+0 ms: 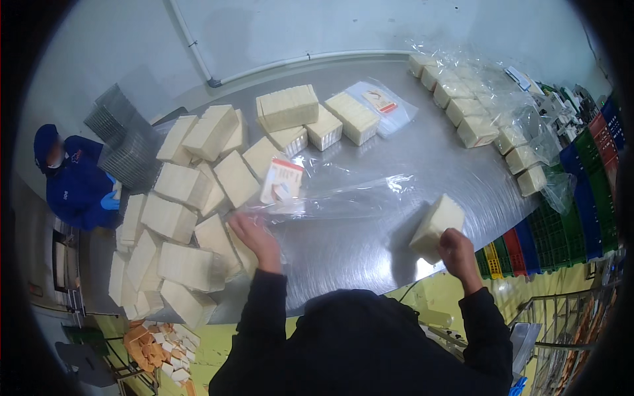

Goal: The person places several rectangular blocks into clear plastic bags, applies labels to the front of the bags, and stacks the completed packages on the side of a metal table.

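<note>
My left hand (257,240), slightly blurred, grips the near left edge of a clear plastic bag (346,200). A printed panel with a red band (282,185) shows on this bag, and its clear film stretches right across the steel table (342,252). Just left of that hand lies a pile of crustless, sliced white bread loaves (171,215). My right hand (454,247) is closed at the near end of a separate loaf (438,225), which sits tilted by the table's front edge. Whether film covers this loaf is unclear.
Rows of bagged loaves (463,114) line the far right. Flat printed bags (391,106) lie beside a loaf at the back. Coloured plastic crates (554,232) stand beyond the right edge. A co-worker (74,178) in blue stands left, near stacked metal pans (121,138).
</note>
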